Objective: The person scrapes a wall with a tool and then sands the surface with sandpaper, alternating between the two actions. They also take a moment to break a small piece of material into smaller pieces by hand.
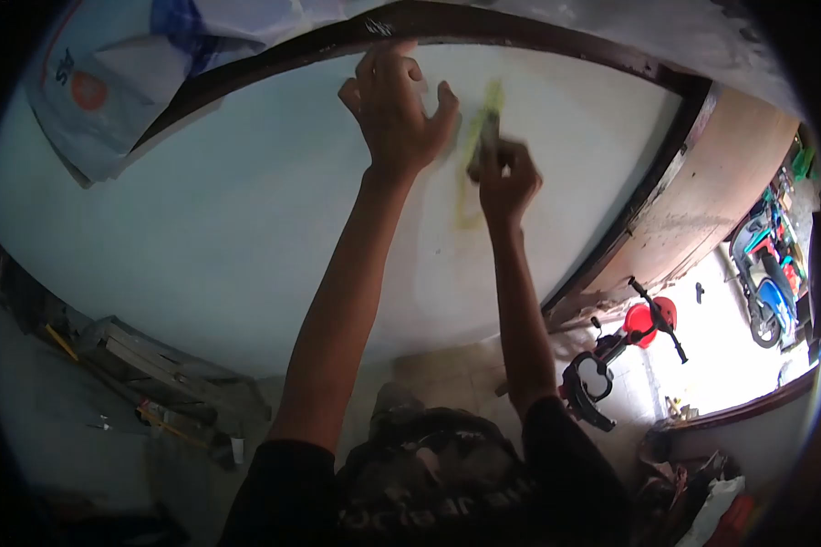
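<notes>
Against the upper part of a white wall panel, my left hand has its fingers bent and apart, the thumb out to the right. Its fingertips reach the dark wooden frame above and hold no object. My right hand is closed round a narrow, dark tool, too smeared by motion to name exactly. A yellow-green streak marks the panel beside and below that tool. Near its top, by the tool's tip, the yellow is blurred.
A printed plastic sheet hangs over the frame at upper left. A folded ladder lies at lower left. To the right are a bike with handlebars, a red stool or tub, a bright doorway and a blue motorbike outside.
</notes>
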